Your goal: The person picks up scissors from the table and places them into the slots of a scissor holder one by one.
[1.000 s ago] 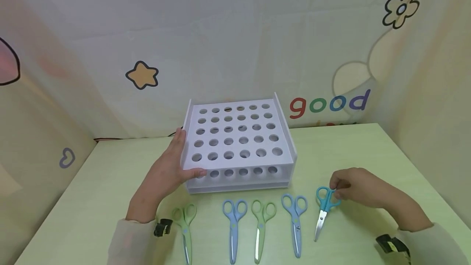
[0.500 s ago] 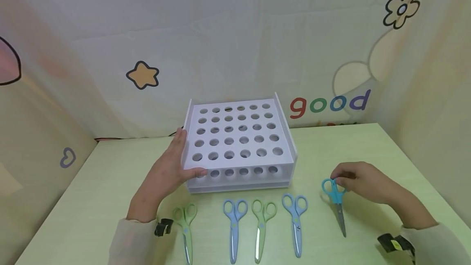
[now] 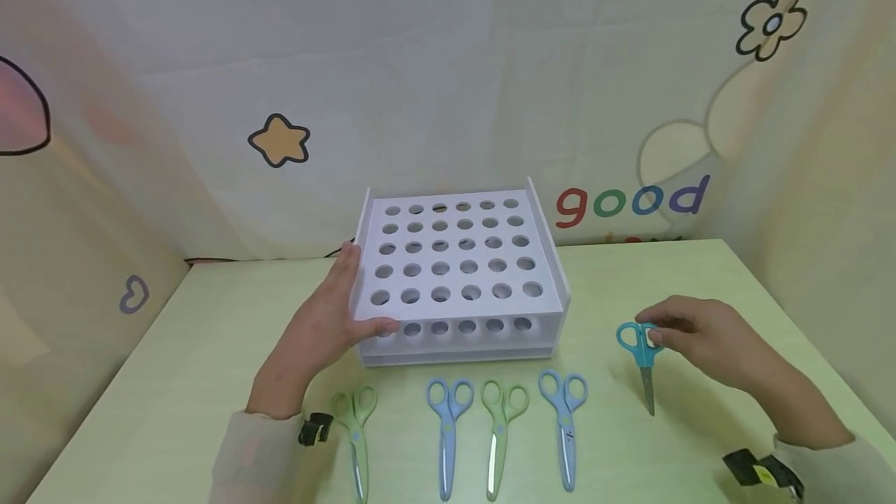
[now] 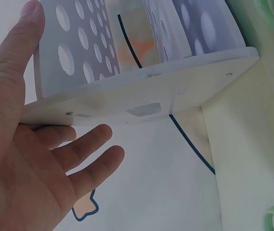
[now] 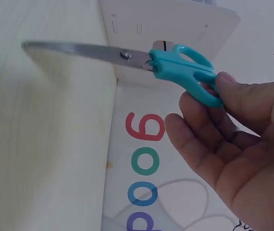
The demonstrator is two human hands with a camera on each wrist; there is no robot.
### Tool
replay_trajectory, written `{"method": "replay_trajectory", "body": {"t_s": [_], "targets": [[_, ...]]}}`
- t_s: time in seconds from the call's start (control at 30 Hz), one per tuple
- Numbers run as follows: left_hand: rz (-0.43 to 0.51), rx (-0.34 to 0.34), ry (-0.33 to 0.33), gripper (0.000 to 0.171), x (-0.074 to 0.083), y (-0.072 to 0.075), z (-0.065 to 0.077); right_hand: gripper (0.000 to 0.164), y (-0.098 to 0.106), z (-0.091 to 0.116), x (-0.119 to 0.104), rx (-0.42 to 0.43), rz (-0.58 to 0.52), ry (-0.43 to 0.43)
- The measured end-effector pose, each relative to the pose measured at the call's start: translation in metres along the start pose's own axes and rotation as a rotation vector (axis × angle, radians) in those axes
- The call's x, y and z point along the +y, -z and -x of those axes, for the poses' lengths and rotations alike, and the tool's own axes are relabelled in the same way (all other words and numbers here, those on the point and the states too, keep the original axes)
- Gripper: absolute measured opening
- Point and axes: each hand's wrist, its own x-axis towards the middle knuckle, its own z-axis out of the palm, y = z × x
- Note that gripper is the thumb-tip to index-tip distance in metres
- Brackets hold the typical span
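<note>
On the right, seemingly just above the table (image 3: 175, 411), the teal scissors (image 3: 641, 346) hang blades down, a handle loop pinched by the right hand (image 3: 710, 337). To their left stands a white rack (image 3: 462, 349), its near left corner gripped by the left hand (image 3: 318, 329). Nearer, green scissors (image 3: 358, 446) and blue scissors (image 3: 447, 430) alternate in a row, two of each. This looks like the carrying step, rack steadied; the next move calls for a firm pinch, tips kept clear.

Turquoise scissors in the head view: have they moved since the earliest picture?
Yes: against the nearest blue scissors on the table, the turquoise scissors, held in the right hand, have shifted rightward and up the picture.
</note>
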Motion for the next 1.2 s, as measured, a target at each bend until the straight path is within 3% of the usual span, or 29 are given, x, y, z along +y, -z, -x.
{"method": "replay_trajectory", "body": {"t_s": [0.13, 0.27, 0.4, 0.57, 0.67, 0.77, 0.93, 1.07, 1.2], "targets": [[-0.007, -0.011, -0.014, 0.125, 0.002, 0.000, -0.003, 0.012, 0.002, 0.005, 0.000, 0.075, 0.024, -0.014], [0.003, -0.010, -0.037, 0.123, 0.005, -0.002, -0.006, 0.009, 0.004, 0.008, 0.002, 0.159, -0.054, -0.013], [0.013, -0.017, -0.022, 0.124, 0.006, -0.005, -0.006, 0.010, 0.002, 0.009, 0.001, 0.206, -0.183, 0.075], [-0.005, -0.019, -0.008, 0.126, 0.007, -0.008, -0.005, 0.011, 0.001, 0.003, -0.007, 0.210, -0.266, 0.136], [0.004, -0.008, -0.014, 0.126, 0.006, -0.007, -0.004, 0.011, 0.003, -0.003, -0.019, 0.233, -0.366, 0.143], [0.019, -0.006, -0.007, 0.125, 0.006, -0.006, -0.002, 0.014, 0.006, -0.010, -0.033, 0.282, -0.570, 0.180], [0.051, -0.019, 0.032, 0.126, 0.008, -0.003, 0.000, 0.022, 0.009, -0.027, -0.060, 0.350, -0.893, 0.357], [0.084, -0.028, 0.064, 0.126, 0.009, 0.000, 0.001, 0.020, 0.004, -0.044, -0.085, 0.436, -0.973, 0.440], [0.103, -0.034, 0.085, 0.126, 0.009, 0.003, 0.003, 0.017, -0.008, -0.060, -0.103, 0.472, -0.936, 0.443]]}}
